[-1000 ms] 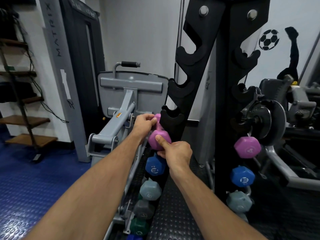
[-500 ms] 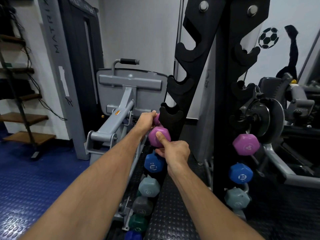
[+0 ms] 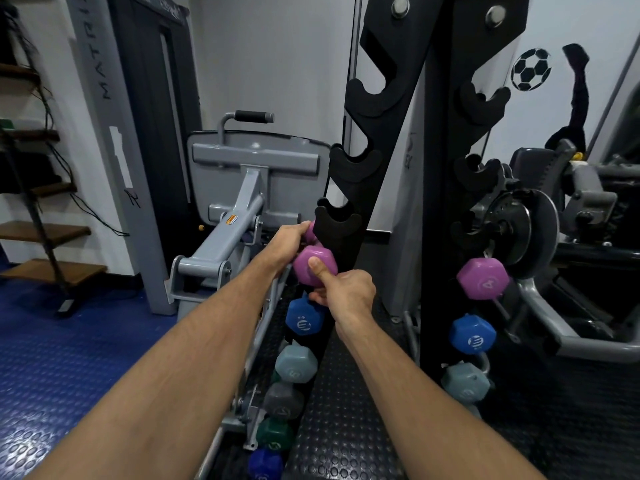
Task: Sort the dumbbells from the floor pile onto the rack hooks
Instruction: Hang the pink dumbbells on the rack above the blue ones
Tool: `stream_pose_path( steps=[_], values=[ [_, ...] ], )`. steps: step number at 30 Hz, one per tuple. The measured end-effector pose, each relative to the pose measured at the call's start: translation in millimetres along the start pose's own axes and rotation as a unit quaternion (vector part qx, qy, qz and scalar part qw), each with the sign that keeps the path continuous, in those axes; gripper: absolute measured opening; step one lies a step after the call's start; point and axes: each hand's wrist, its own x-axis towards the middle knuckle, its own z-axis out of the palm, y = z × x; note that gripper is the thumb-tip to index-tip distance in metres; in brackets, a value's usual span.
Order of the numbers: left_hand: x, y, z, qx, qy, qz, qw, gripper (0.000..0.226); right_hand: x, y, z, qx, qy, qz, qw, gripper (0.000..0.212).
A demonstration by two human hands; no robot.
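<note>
Hands share the purple dumbbell (image 3: 313,268): left hand (image 3: 289,242) grips its far head, right hand (image 3: 346,292) pinches the near one; keeping it level should seat its handle squarely in the rack hook (image 3: 334,220) just above.

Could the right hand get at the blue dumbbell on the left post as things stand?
Probably not yet: the right hand grips the purple dumbbell. The blue dumbbell sits just below it, nothing between.
</note>
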Motion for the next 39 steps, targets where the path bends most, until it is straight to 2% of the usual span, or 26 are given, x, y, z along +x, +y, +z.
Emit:
stream_pose_path(
  steps=[9, 14, 17, 19, 23, 29, 32, 36, 39],
  values=[
    [-23, 6, 5, -0.002, -0.018, -0.035, 0.999, 0.071, 7, -6, -13, -0.153, -0.034, -0.046, 0.987, 0.053],
    [-45, 3, 0, 0.051, 0.035, -0.006, 0.998, 0.068, -11, -9, -34, -0.234, -0.041, -0.093, 0.967, 0.047],
    [-83, 5, 5, 0.104, 0.08, 0.047, 0.99, 0.051, -31, 0, -49, -0.248, -0.052, -0.118, 0.96, 0.042],
    [-109, -3, 9, 0.129, 0.101, 0.076, 0.984, 0.048, -43, 16, -62, -0.266, -0.062, -0.134, 0.952, 0.042],
    [-162, -33, 14, 0.134, 0.12, 0.092, 0.979, 0.058, -63, 63, -96, -0.306, -0.088, -0.148, 0.936, 0.054],
    [-255, -103, 47, 0.2, 0.124, 0.112, 0.965, 0.062, -98, 148, -142, -0.358, -0.179, -0.097, 0.911, 0.083],
    [-288, -149, 66, 0.228, 0.088, 0.077, 0.967, 0.066, -115, 196, -156, -0.366, -0.196, -0.05, 0.908, 0.086],
    [-320, -219, 91, 0.249, 0.026, -0.048, 0.967, 0.067, -139, 268, -170, -0.38, -0.206, 0.026, 0.901, 0.085],
    [-340, -266, 107, 0.28, -0.02, -0.124, 0.952, 0.061, -154, 318, -178, -0.389, -0.225, 0.094, 0.888, 0.086]
  ],
)
